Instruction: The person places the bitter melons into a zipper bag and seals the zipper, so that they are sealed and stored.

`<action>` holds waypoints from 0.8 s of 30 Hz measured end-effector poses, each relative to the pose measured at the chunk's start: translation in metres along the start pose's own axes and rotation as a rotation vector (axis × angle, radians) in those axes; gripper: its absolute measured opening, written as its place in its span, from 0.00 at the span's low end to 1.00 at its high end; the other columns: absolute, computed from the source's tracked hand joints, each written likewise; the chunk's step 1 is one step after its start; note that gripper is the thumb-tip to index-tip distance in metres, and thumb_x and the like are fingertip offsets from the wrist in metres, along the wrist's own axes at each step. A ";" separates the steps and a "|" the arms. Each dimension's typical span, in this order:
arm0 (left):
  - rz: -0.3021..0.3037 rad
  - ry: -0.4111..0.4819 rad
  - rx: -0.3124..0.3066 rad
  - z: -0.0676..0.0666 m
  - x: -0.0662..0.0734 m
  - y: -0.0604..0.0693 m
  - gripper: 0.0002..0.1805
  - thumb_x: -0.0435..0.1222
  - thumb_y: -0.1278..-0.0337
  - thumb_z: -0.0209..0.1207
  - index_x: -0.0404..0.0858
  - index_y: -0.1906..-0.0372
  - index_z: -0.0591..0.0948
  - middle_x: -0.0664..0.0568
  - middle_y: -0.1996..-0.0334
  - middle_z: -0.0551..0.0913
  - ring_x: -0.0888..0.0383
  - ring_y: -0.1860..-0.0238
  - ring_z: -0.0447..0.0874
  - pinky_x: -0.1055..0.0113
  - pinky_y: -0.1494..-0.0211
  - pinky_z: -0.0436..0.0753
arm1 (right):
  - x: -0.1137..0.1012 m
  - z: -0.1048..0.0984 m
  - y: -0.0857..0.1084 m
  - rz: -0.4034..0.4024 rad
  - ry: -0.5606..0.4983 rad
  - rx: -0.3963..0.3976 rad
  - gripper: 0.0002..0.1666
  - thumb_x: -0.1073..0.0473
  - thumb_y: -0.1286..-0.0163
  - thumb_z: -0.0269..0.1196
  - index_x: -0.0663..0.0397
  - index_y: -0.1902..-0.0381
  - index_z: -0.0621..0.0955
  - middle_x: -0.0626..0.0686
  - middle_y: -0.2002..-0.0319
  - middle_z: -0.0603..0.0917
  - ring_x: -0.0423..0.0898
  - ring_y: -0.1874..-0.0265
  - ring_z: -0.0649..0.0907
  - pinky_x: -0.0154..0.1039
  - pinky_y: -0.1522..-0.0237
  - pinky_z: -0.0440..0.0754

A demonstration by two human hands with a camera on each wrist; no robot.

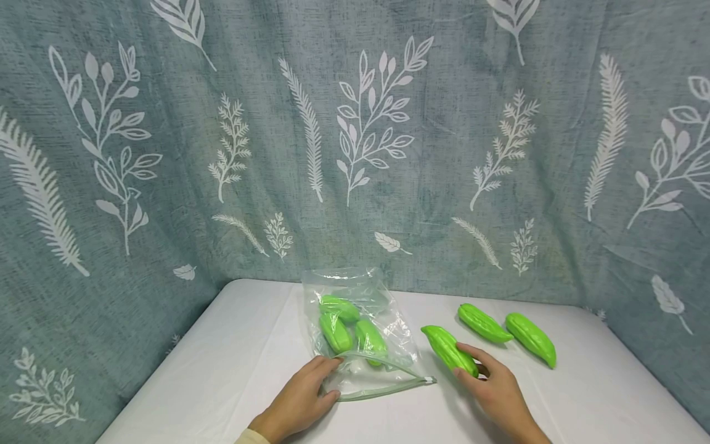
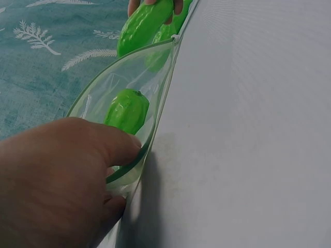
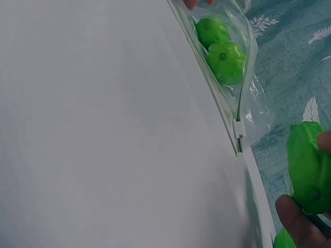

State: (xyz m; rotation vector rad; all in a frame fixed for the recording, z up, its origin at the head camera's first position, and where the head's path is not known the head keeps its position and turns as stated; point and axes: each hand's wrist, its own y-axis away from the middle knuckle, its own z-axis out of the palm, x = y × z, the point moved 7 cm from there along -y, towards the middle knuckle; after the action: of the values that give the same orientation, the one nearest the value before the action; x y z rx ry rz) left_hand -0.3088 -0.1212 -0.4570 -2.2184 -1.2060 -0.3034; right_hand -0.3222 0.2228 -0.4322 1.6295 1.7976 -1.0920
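Step in hand looks like bagging bitter melons, partway through: the right hand is gripping one bitter melon near its blunt end, thumb on one side, fingers on the other, narrow tip pointing to the far left. That melon is sitting just right of the zip bag, apart from it, and seems to be off the table. The left hand is gripping the left part of the bag's mouth, thumb and fingers curled at the green seal; the mouth is gaping, narrowing rightward to a corner at the white slider. Three melons are lying inside, one of them close to the mouth. Next move probably calls for carrying the held one left past the slider and feeding it in tip first, with the left hand keeping the mouth wide. Likely snags: the slider corner is sitting between melon and opening, the film is limp, and the inside melon near the mouth could be blocking entry. Two loose melons are lying beyond the right hand, close together. Leaf-print curtain is hanging behind the table.
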 end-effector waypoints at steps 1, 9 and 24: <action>0.000 -0.001 -0.001 0.000 0.000 0.000 0.29 0.38 0.39 0.66 0.40 0.33 0.74 0.54 0.45 0.79 0.59 0.43 0.78 0.62 0.38 0.80 | -0.001 0.000 0.000 -0.006 -0.007 0.001 0.32 0.51 0.34 0.71 0.49 0.33 0.78 0.60 0.35 0.77 0.59 0.46 0.82 0.34 0.60 0.84; -0.001 -0.004 0.004 0.000 0.000 0.000 0.29 0.38 0.40 0.66 0.40 0.33 0.75 0.54 0.46 0.79 0.59 0.43 0.78 0.62 0.38 0.80 | -0.006 0.005 0.003 -0.050 -0.099 0.000 0.33 0.59 0.37 0.72 0.54 0.34 0.78 0.63 0.38 0.78 0.55 0.50 0.84 0.32 0.63 0.84; 0.011 -0.006 0.008 0.000 -0.001 0.001 0.29 0.39 0.39 0.66 0.40 0.33 0.74 0.54 0.45 0.79 0.59 0.42 0.78 0.62 0.38 0.79 | -0.011 0.013 0.006 -0.046 -0.141 -0.044 0.35 0.66 0.37 0.70 0.55 0.32 0.75 0.62 0.39 0.78 0.47 0.54 0.83 0.33 0.63 0.83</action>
State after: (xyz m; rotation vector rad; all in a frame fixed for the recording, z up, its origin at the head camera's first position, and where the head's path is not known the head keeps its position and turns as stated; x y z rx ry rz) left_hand -0.3085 -0.1217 -0.4580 -2.2196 -1.1954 -0.2875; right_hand -0.3161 0.2055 -0.4320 1.4554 1.7626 -1.1491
